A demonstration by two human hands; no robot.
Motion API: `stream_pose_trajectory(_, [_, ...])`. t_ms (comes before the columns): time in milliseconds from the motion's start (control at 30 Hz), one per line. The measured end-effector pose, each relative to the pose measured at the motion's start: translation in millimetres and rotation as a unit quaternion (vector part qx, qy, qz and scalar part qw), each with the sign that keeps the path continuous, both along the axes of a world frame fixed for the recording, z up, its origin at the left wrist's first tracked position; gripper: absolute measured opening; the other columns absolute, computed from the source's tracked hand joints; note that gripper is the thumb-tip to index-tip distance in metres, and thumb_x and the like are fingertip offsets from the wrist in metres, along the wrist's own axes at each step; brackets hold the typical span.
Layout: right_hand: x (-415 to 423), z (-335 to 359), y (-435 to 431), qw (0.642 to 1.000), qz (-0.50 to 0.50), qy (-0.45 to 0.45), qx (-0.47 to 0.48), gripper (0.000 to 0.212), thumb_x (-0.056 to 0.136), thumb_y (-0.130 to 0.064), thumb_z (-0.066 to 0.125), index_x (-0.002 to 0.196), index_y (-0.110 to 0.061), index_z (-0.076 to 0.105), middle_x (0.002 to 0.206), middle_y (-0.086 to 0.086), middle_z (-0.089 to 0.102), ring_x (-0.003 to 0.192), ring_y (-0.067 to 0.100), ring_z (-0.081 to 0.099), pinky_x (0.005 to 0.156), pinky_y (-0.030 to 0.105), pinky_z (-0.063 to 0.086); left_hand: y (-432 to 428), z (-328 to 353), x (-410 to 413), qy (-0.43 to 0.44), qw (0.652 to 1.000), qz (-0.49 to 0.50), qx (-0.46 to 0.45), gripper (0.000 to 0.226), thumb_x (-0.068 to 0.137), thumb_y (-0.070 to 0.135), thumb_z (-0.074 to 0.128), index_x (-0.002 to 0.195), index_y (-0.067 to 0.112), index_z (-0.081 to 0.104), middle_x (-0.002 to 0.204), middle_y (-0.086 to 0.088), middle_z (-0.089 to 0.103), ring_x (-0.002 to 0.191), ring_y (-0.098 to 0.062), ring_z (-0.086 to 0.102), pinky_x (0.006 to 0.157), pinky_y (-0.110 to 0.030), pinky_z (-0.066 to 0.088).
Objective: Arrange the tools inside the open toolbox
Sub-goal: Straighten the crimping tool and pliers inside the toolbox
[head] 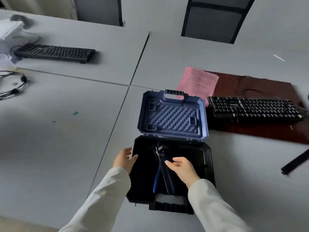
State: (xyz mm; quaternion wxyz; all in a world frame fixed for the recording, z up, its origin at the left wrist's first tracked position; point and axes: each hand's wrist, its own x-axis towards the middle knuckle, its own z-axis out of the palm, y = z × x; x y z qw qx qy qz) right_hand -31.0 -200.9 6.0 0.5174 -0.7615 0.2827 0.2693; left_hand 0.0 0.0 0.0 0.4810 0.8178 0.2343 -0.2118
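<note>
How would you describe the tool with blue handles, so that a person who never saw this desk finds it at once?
Find the open toolbox on the grey desk, its blue lid lying back. In its black lower half, between the left hand and right hand, lies a long tool. It alone has blue handles, which point toward the person.

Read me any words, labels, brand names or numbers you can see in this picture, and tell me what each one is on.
No text can be read.
Pink paper: printed lines, too blurred to read.
Right keyboard: key legends too small and blurred.
Left keyboard: key legends too small.
Toolbox, its blue lid, and the blue-handled tool inside: no label or brand visible.
</note>
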Motion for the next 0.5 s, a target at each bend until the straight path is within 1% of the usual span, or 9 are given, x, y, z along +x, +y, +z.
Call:
stream_pose_trajectory(67, [-3,-6,3,0.995,0.058,0.017,-0.074,0.061,0.078,-0.039,0.072,0.127,-0.009,0.053,0.124,0.009,0.059,0.114,0.021,0.056,0.093,0.027,0.045,2,-5,0,0.011,1.0,0.012,-0.015,0.047,0.081,0.012,0.058,0.126,0.004,0.045,0.127,-0.017,0.058,0.113,-0.03,0.056,0.102,-0.039,0.042])
stream_pose_trajectory(133, [-8,-9,5,0.988,0.091,0.031,-0.119,0.064,0.075,-0.043,0.073,0.126,-0.009,0.053,0.124,0.009,0.058,0.116,0.024,0.054,0.098,0.032,0.046,4,-10,-3,0.024,0.999,0.013,-0.026,0.044,0.081,0.011,0.058,0.124,0.003,0.047,0.123,-0.018,0.061,0.11,-0.03,0.059,0.1,-0.037,0.043])
stream_pose_trajectory(233, [-8,-13,9,0.982,0.101,0.036,-0.153,0.071,0.072,-0.051,0.072,0.127,-0.01,0.053,0.125,0.011,0.057,0.118,0.027,0.051,0.101,0.037,0.046,7,-17,-6,0.035,0.999,0.012,-0.032,0.036,0.081,0.01,0.057,0.117,0.003,0.056,0.116,-0.015,0.065,0.105,-0.027,0.061,0.09,-0.027,0.041])
stream_pose_trajectory(267, [-7,-12,9,0.98,0.11,0.043,-0.161,0.073,0.071,-0.052,0.072,0.128,-0.01,0.053,0.126,0.011,0.056,0.119,0.027,0.051,0.101,0.037,0.045,8,-16,-7,0.034,0.999,0.015,-0.035,0.033,0.082,0.009,0.057,0.114,0.003,0.059,0.112,-0.013,0.066,0.102,-0.025,0.061,0.087,-0.025,0.039])
stream_pose_trajectory(333, [-5,-14,9,0.977,0.127,0.054,-0.164,0.074,0.069,-0.056,0.071,0.126,-0.011,0.056,0.127,0.011,0.057,0.12,0.028,0.05,0.101,0.038,0.046,11,-18,-10,0.038,0.998,0.023,-0.053,0.03,0.082,0.009,0.056,0.112,0.005,0.061,0.103,-0.009,0.065,0.096,-0.022,0.059,0.087,-0.027,0.04])
stream_pose_trajectory(367, [-4,-15,9,0.975,0.133,0.057,-0.166,0.072,0.067,-0.058,0.071,0.122,-0.013,0.06,0.125,0.011,0.058,0.119,0.027,0.051,0.1,0.038,0.047,12,-19,-10,0.039,0.997,0.025,-0.063,0.03,0.082,0.009,0.056,0.111,0.005,0.062,0.1,-0.006,0.064,0.094,-0.021,0.058,0.088,-0.029,0.041])
stream_pose_trajectory(400, [-3,-16,10,0.974,0.139,0.06,-0.167,0.066,0.064,-0.061,0.07,0.113,-0.017,0.066,0.121,0.01,0.061,0.116,0.027,0.053,0.098,0.038,0.048,13,-18,-10,0.042,0.997,0.025,-0.068,0.03,0.082,0.009,0.056,0.111,0.006,0.062,0.097,-0.005,0.063,0.093,-0.021,0.058,0.09,-0.03,0.042])
stream_pose_trajectory(433, [-2,-17,10,0.974,0.142,0.061,-0.167,0.058,0.062,-0.064,0.069,0.099,-0.02,0.071,0.115,0.01,0.064,0.112,0.027,0.055,0.096,0.039,0.05,13,-19,-10,0.041,0.996,0.026,-0.072,0.029,0.082,0.01,0.057,0.11,0.007,0.063,0.096,-0.004,0.063,0.092,-0.02,0.058,0.091,-0.031,0.042])
stream_pose_trajectory(500, [-2,-19,10,0.975,0.133,0.066,-0.163,0.043,0.059,-0.066,0.067,0.072,-0.025,0.071,0.103,0.01,0.069,0.106,0.028,0.058,0.092,0.039,0.052,14,-21,-10,0.039,0.996,0.029,-0.074,0.029,0.081,0.009,0.057,0.109,0.007,0.063,0.096,-0.003,0.063,0.091,-0.019,0.057,0.093,-0.032,0.043])
